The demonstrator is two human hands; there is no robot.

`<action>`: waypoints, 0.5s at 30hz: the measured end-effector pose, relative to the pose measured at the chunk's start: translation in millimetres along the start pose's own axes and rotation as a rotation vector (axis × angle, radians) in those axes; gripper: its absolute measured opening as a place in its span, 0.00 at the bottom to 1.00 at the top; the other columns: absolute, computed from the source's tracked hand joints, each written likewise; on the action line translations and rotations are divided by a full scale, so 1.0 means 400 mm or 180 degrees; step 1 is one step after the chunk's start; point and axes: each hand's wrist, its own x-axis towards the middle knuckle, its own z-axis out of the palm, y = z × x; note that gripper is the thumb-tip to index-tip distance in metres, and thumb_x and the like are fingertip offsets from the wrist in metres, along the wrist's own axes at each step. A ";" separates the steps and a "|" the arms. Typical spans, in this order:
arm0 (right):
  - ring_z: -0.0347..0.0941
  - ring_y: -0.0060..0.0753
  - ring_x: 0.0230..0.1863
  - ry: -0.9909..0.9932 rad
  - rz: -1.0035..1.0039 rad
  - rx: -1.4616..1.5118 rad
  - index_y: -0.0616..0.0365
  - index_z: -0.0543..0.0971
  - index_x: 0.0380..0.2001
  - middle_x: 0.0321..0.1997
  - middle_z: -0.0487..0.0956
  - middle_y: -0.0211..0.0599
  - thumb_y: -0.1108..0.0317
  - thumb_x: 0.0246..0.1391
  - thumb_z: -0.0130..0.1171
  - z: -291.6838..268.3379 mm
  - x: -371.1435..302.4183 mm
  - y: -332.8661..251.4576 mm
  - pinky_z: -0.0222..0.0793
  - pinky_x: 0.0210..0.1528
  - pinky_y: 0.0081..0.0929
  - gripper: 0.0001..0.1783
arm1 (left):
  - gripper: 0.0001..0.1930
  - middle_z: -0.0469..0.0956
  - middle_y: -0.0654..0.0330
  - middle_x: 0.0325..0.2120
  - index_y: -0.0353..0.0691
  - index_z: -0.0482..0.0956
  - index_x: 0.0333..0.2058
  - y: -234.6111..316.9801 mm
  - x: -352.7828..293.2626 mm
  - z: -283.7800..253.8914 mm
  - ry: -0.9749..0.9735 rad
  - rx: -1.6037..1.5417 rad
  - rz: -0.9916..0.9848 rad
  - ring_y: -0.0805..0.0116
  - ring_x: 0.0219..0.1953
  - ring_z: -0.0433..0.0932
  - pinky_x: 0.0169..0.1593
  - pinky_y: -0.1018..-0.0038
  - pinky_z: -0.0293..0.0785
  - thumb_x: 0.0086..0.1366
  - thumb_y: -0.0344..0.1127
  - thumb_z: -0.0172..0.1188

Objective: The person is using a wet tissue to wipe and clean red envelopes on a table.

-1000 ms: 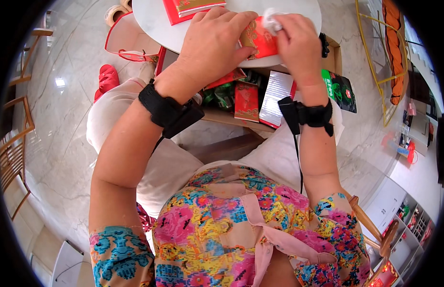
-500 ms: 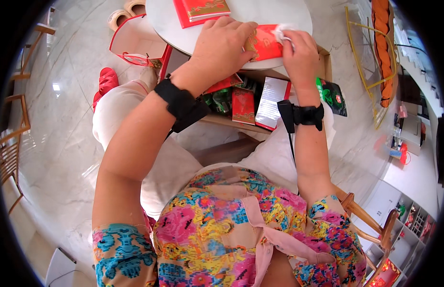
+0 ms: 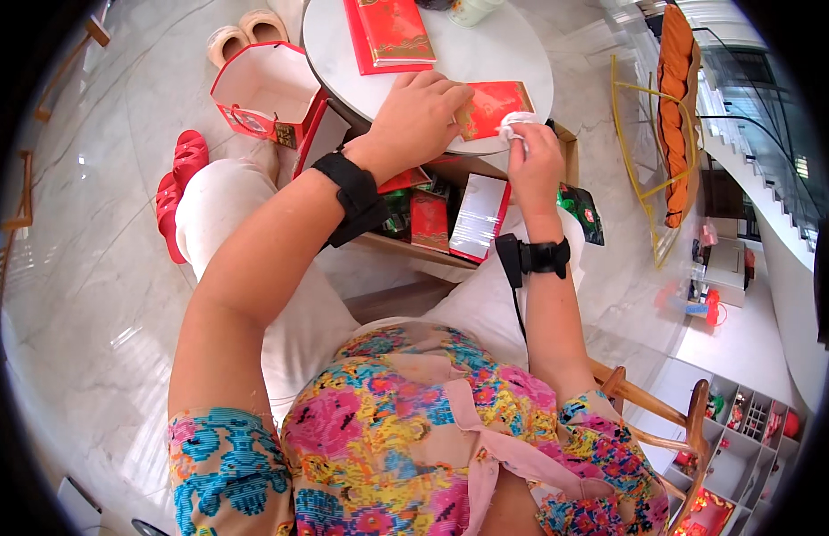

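Observation:
A flat red booklet with gold patterns (image 3: 499, 105) lies on the round white table near its front edge. My left hand (image 3: 419, 116) grips its left end, thumb on the near side and fingers over the cover. My right hand (image 3: 537, 161) pinches a crumpled white tissue (image 3: 518, 125) against the booklet's near right edge. Farther back on the table rests a stack of red-and-gold booklets (image 3: 396, 36). My left palm and the covered end of the booklet are hidden.
Below the table's front edge, an open cardboard box (image 3: 414, 250) holds red booklets (image 3: 429, 221) and dark green packets. An open red-and-white carton (image 3: 271, 85) stands left. A black-green bag (image 3: 582, 214) lies right of the box. A pale green cup (image 3: 472, 9) stands at the back.
My right hand has brought the tissue from the booklet's far right corner to its near right edge. My left hand keeps its hold. The whole view has shifted slightly.

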 end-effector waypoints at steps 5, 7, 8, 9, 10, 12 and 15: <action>0.75 0.50 0.45 0.0110 -0.0090 -0.0355 0.59 0.81 0.35 0.39 0.78 0.43 0.78 0.50 0.60 0.023 -0.003 -0.004 0.71 0.50 0.43 0.08 | 0.24 0.79 0.59 0.51 0.45 0.77 0.54 -0.012 -0.010 0.013 0.0010 -0.0155 0.0002 0.58 0.57 0.73 0.61 0.62 0.66 0.57 0.34 0.68; 0.74 0.51 0.45 0.0183 -0.0171 -0.0432 0.60 0.79 0.34 0.39 0.77 0.43 0.79 0.49 0.58 0.050 -0.004 -0.019 0.71 0.50 0.44 0.07 | 0.22 0.78 0.61 0.52 0.45 0.77 0.53 -0.033 -0.015 0.011 0.0037 -0.0061 0.0155 0.59 0.58 0.73 0.61 0.62 0.65 0.58 0.36 0.67; 0.73 0.52 0.45 0.0301 -0.0161 -0.0394 0.60 0.78 0.34 0.39 0.77 0.44 0.79 0.49 0.58 0.065 -0.005 -0.024 0.70 0.50 0.44 0.07 | 0.21 0.78 0.62 0.53 0.45 0.78 0.53 -0.040 -0.017 0.013 0.0042 0.0033 0.0280 0.60 0.58 0.72 0.61 0.62 0.65 0.60 0.38 0.66; 0.73 0.52 0.44 0.0410 -0.0146 -0.0339 0.59 0.78 0.33 0.39 0.76 0.44 0.79 0.48 0.58 0.075 -0.007 -0.025 0.70 0.50 0.45 0.08 | 0.21 0.78 0.62 0.53 0.45 0.78 0.53 -0.041 -0.019 0.017 0.0034 0.0044 0.0289 0.60 0.58 0.72 0.61 0.62 0.65 0.60 0.38 0.66; 0.73 0.53 0.45 0.0375 -0.0085 -0.0210 0.59 0.76 0.33 0.40 0.76 0.45 0.79 0.47 0.58 0.080 -0.009 -0.024 0.70 0.50 0.45 0.08 | 0.20 0.77 0.62 0.54 0.45 0.78 0.52 -0.042 -0.023 0.021 0.0047 0.0130 0.0270 0.60 0.58 0.72 0.62 0.62 0.65 0.61 0.41 0.65; 0.73 0.53 0.45 0.0406 -0.0060 -0.0155 0.59 0.76 0.34 0.40 0.76 0.45 0.78 0.47 0.58 0.084 -0.007 -0.019 0.70 0.50 0.45 0.08 | 0.20 0.76 0.63 0.54 0.45 0.78 0.52 -0.035 -0.025 0.019 -0.0003 0.0214 0.0274 0.60 0.58 0.72 0.62 0.62 0.65 0.63 0.44 0.63; 0.73 0.54 0.46 0.0474 0.0027 -0.0076 0.59 0.75 0.34 0.40 0.76 0.46 0.78 0.46 0.58 0.091 -0.003 -0.020 0.70 0.50 0.45 0.09 | 0.21 0.76 0.63 0.56 0.46 0.78 0.53 -0.016 -0.021 0.003 -0.0062 0.0464 0.0267 0.60 0.59 0.71 0.62 0.62 0.65 0.65 0.49 0.61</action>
